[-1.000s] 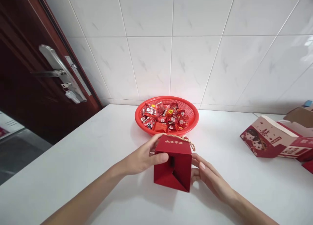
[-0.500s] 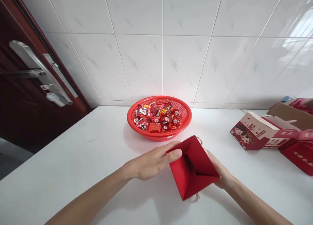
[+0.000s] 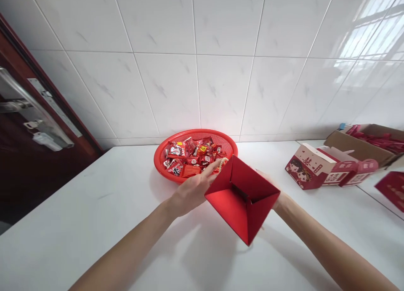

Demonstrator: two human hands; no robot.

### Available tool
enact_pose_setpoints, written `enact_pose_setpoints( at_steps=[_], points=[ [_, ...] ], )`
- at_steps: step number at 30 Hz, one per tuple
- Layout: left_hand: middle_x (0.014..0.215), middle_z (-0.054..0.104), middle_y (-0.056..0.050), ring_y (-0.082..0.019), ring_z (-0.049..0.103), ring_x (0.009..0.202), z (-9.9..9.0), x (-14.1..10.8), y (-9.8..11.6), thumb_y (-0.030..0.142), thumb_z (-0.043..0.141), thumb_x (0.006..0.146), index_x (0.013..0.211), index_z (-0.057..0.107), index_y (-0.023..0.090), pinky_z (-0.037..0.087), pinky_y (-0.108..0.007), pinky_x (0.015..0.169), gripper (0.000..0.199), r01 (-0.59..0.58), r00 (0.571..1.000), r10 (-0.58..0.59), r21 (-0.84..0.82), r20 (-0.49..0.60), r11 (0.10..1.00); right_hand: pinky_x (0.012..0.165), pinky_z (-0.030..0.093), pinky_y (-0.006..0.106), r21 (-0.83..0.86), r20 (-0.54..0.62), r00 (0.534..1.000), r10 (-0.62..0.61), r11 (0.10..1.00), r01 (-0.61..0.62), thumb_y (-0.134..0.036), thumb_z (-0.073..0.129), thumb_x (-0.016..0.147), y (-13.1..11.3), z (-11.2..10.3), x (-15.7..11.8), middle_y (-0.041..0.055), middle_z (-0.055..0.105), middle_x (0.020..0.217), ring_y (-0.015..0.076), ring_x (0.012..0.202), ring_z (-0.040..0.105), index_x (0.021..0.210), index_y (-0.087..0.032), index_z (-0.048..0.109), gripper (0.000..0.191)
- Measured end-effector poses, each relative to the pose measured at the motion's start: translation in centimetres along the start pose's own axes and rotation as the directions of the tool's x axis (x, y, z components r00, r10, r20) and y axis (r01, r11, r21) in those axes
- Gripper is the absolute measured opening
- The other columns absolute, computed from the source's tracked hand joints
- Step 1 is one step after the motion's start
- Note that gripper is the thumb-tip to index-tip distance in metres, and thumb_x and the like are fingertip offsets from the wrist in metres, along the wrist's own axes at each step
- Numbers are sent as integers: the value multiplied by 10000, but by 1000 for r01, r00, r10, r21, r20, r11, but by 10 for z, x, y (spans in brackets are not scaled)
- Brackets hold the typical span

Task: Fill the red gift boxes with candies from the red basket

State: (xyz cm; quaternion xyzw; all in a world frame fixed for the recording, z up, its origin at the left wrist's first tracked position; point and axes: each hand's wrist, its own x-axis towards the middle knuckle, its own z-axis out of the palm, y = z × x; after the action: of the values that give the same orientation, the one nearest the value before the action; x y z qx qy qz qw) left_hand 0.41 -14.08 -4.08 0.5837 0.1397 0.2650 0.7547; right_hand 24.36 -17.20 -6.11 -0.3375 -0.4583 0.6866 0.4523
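A red paper gift box point(image 3: 227, 206) is held above the white counter, its open side facing me and folded flaps showing inside. My left hand point(image 3: 191, 192) supports its left side, with the fingers reaching behind the box beside a twisted cord point(image 3: 222, 164). On the other side my right hand point(image 3: 277, 197) grips the box, most of its fingers hidden behind the red wall. Just beyond the left hand stands a red plastic basket point(image 3: 233, 145) filled with wrapped candies point(image 3: 189, 154).
Printed candy boxes point(image 3: 307, 166) stand on the counter point(image 3: 78, 223) at the right. Behind them is a cardboard carton point(image 3: 353, 145) with pink-red contents. A dark red box point(image 3: 393, 190) is at the right edge. A tiled wall point(image 3: 170, 93) borders the back, a door point(image 3: 19, 126) the left.
The gift box has turned in my hands and come up slightly. My left thumb has left its rim, and the left fingers have moved behind it near the cord. The view has swung right.
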Motion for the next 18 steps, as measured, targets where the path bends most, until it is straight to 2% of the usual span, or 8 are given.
enact_pose_setpoints(
  at_steps=[3, 6, 9, 11, 13, 15, 16, 18],
  points=[
    [1628, 412, -133, -397, 397, 1474, -3, 4, 6, 723, 831, 653, 1649, 187, 355, 327, -532, 1191, 1242, -5, 1000, 4, 51, 10, 999, 591, 506, 253, 138, 24, 998, 63, 988, -65, -560, 835, 746, -15, 4, 6, 10, 709, 755, 144, 625, 606, 801, -195, 695, 395],
    [1646, 366, -157, -412, 349, 1504, -9, 6, 9, 654, 909, 592, 1659, 125, 343, 301, -547, 1209, 1360, -66, 998, 63, 149, 29, 987, 665, 537, 269, 54, 116, 991, 62, 996, -69, -489, 870, 721, -34, 9, 12, 33, 733, 834, 155, 695, 663, 876, -163, 719, 392],
    [1598, 438, -153, -390, 367, 1498, -19, 5, 8, 443, 974, 587, 1648, 187, 346, 295, -544, 1215, 1325, -139, 990, 142, 311, 14, 940, 622, 496, 231, -82, 179, 983, -35, 995, 51, -336, 920, 668, -51, 12, 21, -20, 685, 724, 110, 635, 621, 914, -165, 726, 357],
    [1472, 579, -136, -356, 466, 1433, -23, 3, 9, 338, 961, 631, 1609, 320, 332, 325, -538, 1200, 1169, -149, 986, 166, 398, -6, 905, 586, 451, 204, -160, 183, 977, -106, 978, 136, -242, 913, 667, -56, 15, 29, -65, 619, 612, 74, 563, 549, 894, -171, 722, 305],
    [1277, 705, -104, -316, 583, 1312, -24, 0, 11, 307, 911, 710, 1497, 513, 284, 381, -519, 1169, 882, -131, 987, 159, 475, -18, 870, 593, 448, 208, -227, 186, 971, -148, 955, 189, -219, 901, 681, -56, 18, 35, -70, 612, 590, 69, 552, 533, 882, -167, 716, 277],
    [1142, 753, -82, -287, 649, 1203, -19, -2, 14, 312, 845, 790, 1321, 667, 234, 431, -493, 1133, 566, -82, 992, 120, 570, -30, 817, 631, 480, 237, -287, 214, 967, -139, 937, 198, -258, 876, 729, -51, 21, 39, -43, 651, 634, 91, 592, 582, 895, -159, 711, 254],
    [1137, 757, -80, -284, 657, 1183, -15, -4, 15, 328, 817, 818, 1257, 702, 223, 452, -480, 1115, 466, -60, 993, 107, 618, -40, 784, 650, 499, 257, -312, 231, 965, -121, 931, 191, -289, 855, 763, -48, 22, 40, -26, 673, 664, 109, 620, 616, 909, -156, 707, 246],
    [1212, 738, -86, -292, 645, 1198, -3, -6, 13, 387, 781, 851, 1226, 713, 222, 481, -455, 1080, 416, -44, 993, 107, 695, -48, 718, 668, 524, 286, -352, 246, 965, -89, 920, 175, -346, 810, 820, -44, 21, 41, 0, 699, 717, 139, 662, 661, 933, -154, 699, 249]
  ],
)
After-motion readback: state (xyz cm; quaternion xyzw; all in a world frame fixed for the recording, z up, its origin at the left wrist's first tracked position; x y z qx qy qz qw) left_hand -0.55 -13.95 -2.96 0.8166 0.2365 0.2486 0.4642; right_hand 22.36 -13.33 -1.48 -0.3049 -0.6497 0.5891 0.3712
